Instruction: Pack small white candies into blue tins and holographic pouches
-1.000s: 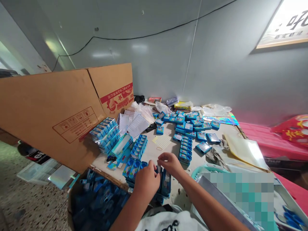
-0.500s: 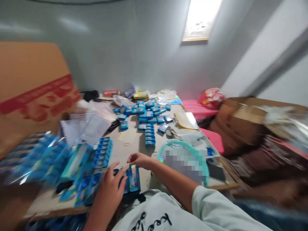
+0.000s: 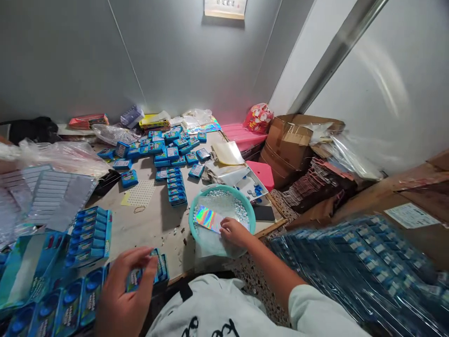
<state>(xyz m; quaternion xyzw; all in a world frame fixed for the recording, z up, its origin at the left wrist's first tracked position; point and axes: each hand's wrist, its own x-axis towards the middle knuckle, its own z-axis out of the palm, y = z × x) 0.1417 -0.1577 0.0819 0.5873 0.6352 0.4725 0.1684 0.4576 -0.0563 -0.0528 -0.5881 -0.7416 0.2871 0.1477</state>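
My left hand (image 3: 121, 292) is at the table's near edge, fingers curled around a small blue box (image 3: 135, 277) from a short row of the same boxes (image 3: 159, 267). My right hand (image 3: 234, 231) reaches into a teal basin (image 3: 196, 206), fingers closed on a shiny holographic card (image 3: 209, 218) that lies over clear bags and small white beads. Blue display trays with round inserts (image 3: 63, 302) sit left of my left hand.
Several blue boxes (image 3: 173, 185) are stacked and scattered mid-table, near a dotted yellow sheet (image 3: 138, 194) and printed sheets (image 3: 45, 194). Open cardboard boxes (image 3: 291, 145) and a pink stool (image 3: 264, 173) stand to the right. Wrapped blue packs (image 3: 358, 271) fill the lower right.
The view has swung right. My right hand left the blue boxes and moved to the teal basin, onto the holographic card. My left hand stays by the boxes at the near edge.
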